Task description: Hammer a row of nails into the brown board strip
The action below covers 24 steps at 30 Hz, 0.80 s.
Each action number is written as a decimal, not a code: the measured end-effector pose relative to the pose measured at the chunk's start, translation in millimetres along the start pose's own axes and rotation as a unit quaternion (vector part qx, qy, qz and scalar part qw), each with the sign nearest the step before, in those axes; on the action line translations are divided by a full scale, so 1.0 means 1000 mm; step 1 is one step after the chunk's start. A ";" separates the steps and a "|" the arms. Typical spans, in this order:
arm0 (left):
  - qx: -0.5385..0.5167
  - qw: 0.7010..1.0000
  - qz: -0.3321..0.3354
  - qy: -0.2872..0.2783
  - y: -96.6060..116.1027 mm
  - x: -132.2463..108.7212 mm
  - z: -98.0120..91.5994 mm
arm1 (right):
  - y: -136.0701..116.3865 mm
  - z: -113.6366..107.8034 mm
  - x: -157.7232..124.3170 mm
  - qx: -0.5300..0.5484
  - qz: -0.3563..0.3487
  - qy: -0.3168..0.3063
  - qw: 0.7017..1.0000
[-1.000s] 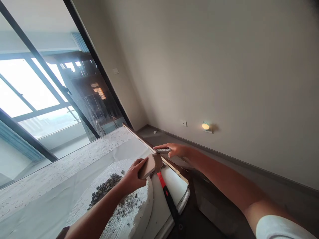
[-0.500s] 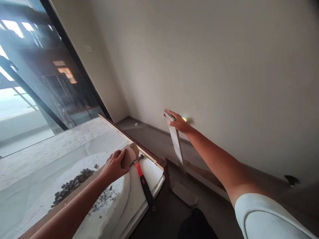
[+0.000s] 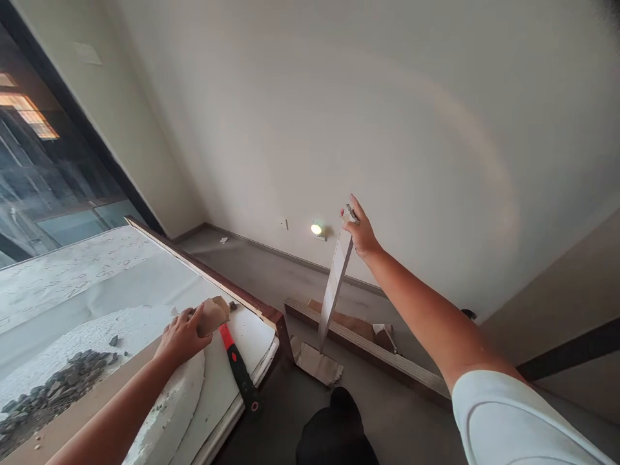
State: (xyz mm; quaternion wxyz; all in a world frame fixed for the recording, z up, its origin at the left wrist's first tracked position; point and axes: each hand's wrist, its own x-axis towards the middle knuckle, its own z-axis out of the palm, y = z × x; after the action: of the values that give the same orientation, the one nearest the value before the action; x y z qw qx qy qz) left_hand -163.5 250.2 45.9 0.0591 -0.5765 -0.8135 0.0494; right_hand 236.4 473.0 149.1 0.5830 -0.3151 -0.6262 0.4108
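My left hand (image 3: pixel 181 332) is closed over the torn end of a brown cardboard strip (image 3: pixel 213 314), which runs back under my forearm across the bed-like platform. Just right of that hand lies a hammer (image 3: pixel 237 365) with a red and black handle, its head partly hidden near the cardboard end. Raised in front of the wall, my right hand (image 3: pixel 363 229) grips the ragged top of a long, narrow pale strip (image 3: pixel 335 281). That strip hangs steeply down, its lower end near a flat brown cardboard piece (image 3: pixel 317 365) on the floor.
Grey stone chips (image 3: pixel 68 381) lie on a white foam slab (image 3: pixel 169 410) atop the platform, which has a dark wooden rim (image 3: pixel 208 268). On the floor a long board (image 3: pixel 368 352) stretches right. A lit night light (image 3: pixel 316 229) sits low on the wall (image 3: pixel 300 116). My dark-clad leg shows below.
My view has turned right, so the platform has shifted left in the picture. The pale strip now slants the other way, its lower end farther left. Both hands keep their holds.
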 end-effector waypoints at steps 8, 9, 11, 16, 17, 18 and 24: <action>-0.006 0.999 0.005 0.040 0.001 0.003 -0.004 | -0.037 -0.045 0.015 -0.124 -0.014 0.023 0.992; -0.019 0.998 0.015 0.060 0.006 0.001 -0.009 | -0.043 -0.050 0.015 -0.136 -0.022 0.025 0.990; -0.074 0.990 0.054 0.105 0.024 -0.003 -0.022 | -0.053 -0.057 0.012 -0.156 -0.044 0.030 0.986; -0.487 0.866 0.046 -0.099 0.144 -0.031 -0.043 | -0.070 -0.056 0.004 -0.195 -0.064 0.053 0.977; -0.577 0.783 -0.008 -0.231 0.177 -0.039 -0.042 | -0.073 -0.054 0.001 -0.192 -0.057 0.051 0.978; -0.599 0.745 -0.011 -0.293 0.210 -0.047 -0.038 | -0.076 -0.053 -0.001 -0.184 -0.050 0.047 0.980; -0.783 0.217 -0.152 -0.563 0.358 -0.067 -0.013 | -0.094 -0.069 -0.024 -0.091 -0.060 0.084 0.991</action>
State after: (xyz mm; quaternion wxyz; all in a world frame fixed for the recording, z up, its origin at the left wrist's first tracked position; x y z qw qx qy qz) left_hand 194.2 305.1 3.1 -0.8888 -0.0203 -0.3364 -0.3105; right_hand 315.5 418.5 219.5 0.6261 -0.3616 -0.6276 0.2888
